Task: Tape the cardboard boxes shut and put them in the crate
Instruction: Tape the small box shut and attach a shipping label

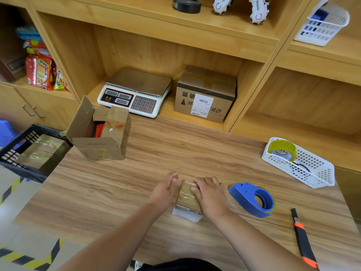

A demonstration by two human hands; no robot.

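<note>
Small taped cardboard box [187,198] at the near middle of the wooden table [175,149], gripped from both sides: left hand [164,190] curled round its left face, right hand [211,194] bent over its top, thumb on the tape. Blue tape dispenser [252,199] just to its right; black crate [11,153] off the table's left edge.

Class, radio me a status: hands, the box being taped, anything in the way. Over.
Left hand and right hand grip small box, tape on top. Far left, crate holds one taped box. Beside it, open box, untaped.
</note>
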